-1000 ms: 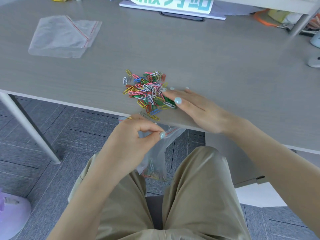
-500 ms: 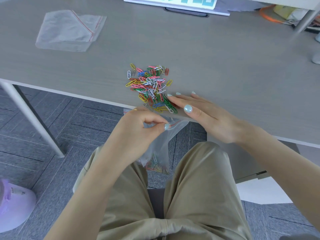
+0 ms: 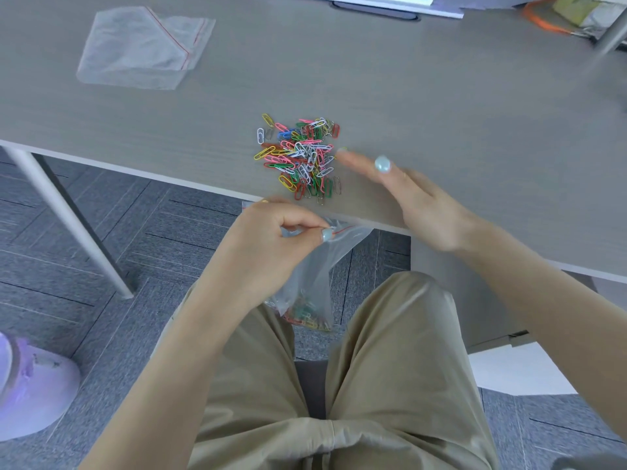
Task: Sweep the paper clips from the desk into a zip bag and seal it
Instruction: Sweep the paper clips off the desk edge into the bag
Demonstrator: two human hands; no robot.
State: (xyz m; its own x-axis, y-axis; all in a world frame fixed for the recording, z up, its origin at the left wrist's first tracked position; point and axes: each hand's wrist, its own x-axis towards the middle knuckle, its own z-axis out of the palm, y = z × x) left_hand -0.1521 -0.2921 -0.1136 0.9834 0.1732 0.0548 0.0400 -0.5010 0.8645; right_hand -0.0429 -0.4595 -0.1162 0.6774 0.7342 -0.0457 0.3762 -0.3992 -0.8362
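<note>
Since the earlier frame, the right hand [image 3: 417, 198] has lifted off the clips [image 3: 300, 157] and now sits just beside the pile, fingers spread and flat, blurred. Left hand [image 3: 271, 245] pinches the rim of the bag [image 3: 319, 276] at its red zip line, holding the mouth just below the counter [image 3: 441, 106] edge. Most clips lie heaped near that edge; some already rest in the bag bottom. Clips are light, smooth wire and likely slide and scatter easily, so sweep with a flat palm. Bag film is thin and limp; grip the stiffer zip rim. A spare bag [image 3: 139, 49] lies far left.
</note>
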